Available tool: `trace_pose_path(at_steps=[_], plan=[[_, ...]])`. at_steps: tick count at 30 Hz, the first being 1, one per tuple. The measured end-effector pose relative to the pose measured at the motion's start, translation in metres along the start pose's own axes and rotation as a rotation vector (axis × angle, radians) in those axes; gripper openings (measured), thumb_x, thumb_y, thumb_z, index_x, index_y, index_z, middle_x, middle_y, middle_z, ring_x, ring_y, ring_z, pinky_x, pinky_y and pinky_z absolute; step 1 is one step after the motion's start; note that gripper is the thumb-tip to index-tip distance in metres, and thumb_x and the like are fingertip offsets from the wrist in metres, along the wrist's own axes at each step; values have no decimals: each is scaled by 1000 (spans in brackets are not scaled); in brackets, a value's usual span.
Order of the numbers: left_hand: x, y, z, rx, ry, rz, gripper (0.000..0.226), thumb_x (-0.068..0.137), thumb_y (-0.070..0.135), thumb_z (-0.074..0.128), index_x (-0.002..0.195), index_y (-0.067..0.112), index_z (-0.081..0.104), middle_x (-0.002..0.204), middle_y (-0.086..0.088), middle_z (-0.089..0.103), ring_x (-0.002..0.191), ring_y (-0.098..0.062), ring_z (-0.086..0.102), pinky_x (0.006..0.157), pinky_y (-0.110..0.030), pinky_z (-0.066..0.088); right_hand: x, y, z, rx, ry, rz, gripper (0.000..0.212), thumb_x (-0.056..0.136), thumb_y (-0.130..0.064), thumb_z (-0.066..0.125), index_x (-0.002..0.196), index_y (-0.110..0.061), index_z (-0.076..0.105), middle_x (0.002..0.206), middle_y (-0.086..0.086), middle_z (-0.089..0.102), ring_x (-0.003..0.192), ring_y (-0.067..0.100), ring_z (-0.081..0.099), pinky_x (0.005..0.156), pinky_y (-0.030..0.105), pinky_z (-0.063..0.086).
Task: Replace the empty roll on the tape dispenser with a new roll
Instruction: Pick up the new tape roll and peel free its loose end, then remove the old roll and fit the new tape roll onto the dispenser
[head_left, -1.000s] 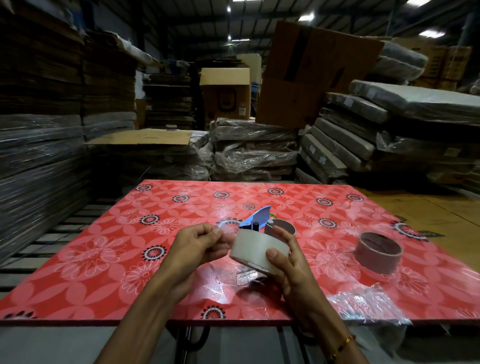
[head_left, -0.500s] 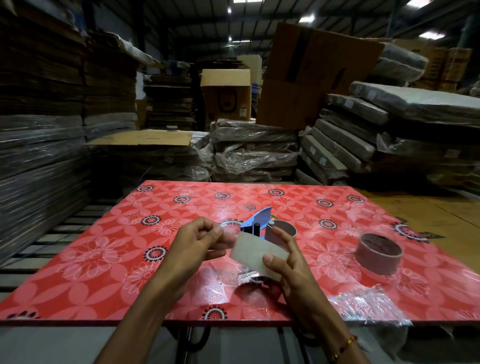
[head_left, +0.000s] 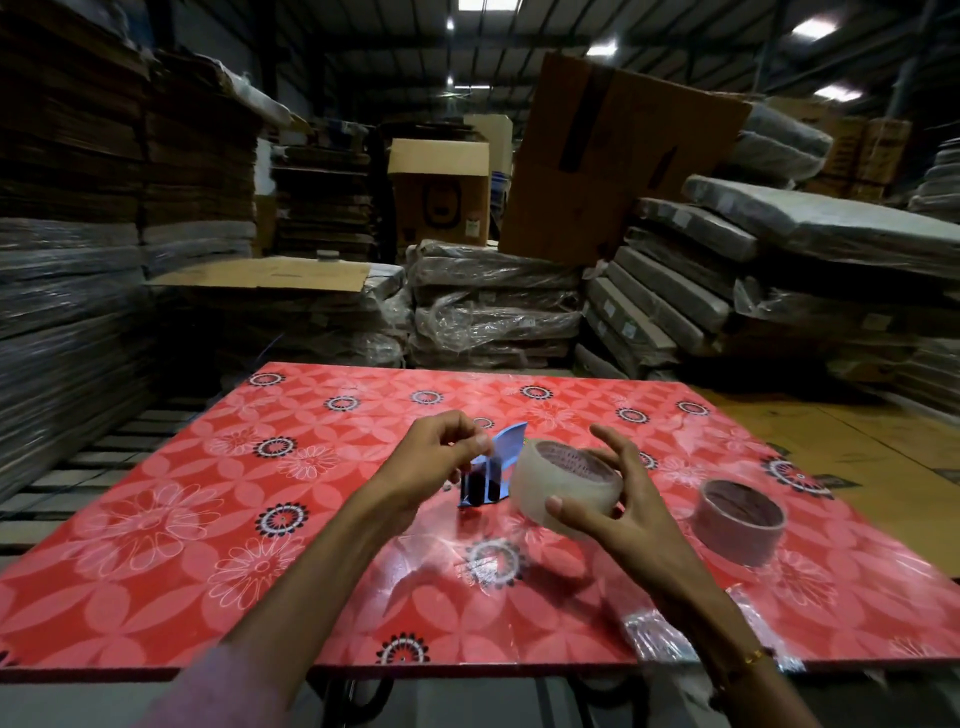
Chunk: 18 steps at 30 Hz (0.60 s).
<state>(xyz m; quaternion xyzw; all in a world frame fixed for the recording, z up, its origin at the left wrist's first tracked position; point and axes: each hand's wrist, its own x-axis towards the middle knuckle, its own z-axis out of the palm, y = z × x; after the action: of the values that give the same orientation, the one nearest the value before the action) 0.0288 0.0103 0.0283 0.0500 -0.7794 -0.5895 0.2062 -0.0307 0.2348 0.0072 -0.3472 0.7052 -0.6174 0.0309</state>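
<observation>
Head view: kinda blurry.
Right hand (head_left: 618, 512): thumb and fingers clamped on the clear tape roll (head_left: 566, 486), mid-table.
Left hand (head_left: 434, 465): fingertips pinched together; on what, can't tell.
Blue dispenser (head_left: 491, 467): half hidden behind both.
Brown roll (head_left: 740, 519): right, on the red table (head_left: 182, 545).

Red floral table (head_left: 156, 571) bears brown roll (head_left: 740, 519), blue dispenser (head_left: 488, 478).

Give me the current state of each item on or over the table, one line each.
New roll: full, held above the table in the right hand, core opening facing up.
Left hand: fingers pinched together beside the roll; whether on a tape end, cannot tell.
Dispenser: blue, on the table, no roll visibly on it.
Second roll: lying flat on the table, untouched, right of the hands.
Plastic wrap: crumpled at the table's near edge.
</observation>
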Motion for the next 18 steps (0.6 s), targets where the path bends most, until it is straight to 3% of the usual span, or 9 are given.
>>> trace_pose_path(at_steps=[3,13,18], plan=[[29,-1,4,-63,-32,-53,16,94,-1,58,80,6,61,79,-8,68,51,-4,59,51,-14,47,19,8,-3,-60,19,-28,95,61,-41,85,141,-42,35,137,-7,47,125,8,54,107,37,49],[82,-15,9,-178,-50,-109,14,94,-8,53,85,2,57,80,-20,66,63,-17,68,64,-19,58,54,32,4,-232,117,-120,92,69,-22,89,142,-37,35,140,-5,43,124,-8,45,112,31,41],[95,-16,13,-78,-110,-106,22,89,-16,47,86,3,60,80,-17,65,69,-20,65,65,-20,58,61,42,5,-283,153,-134,96,62,-41,87,143,-38,35,137,-7,43,127,6,48,110,33,41]])
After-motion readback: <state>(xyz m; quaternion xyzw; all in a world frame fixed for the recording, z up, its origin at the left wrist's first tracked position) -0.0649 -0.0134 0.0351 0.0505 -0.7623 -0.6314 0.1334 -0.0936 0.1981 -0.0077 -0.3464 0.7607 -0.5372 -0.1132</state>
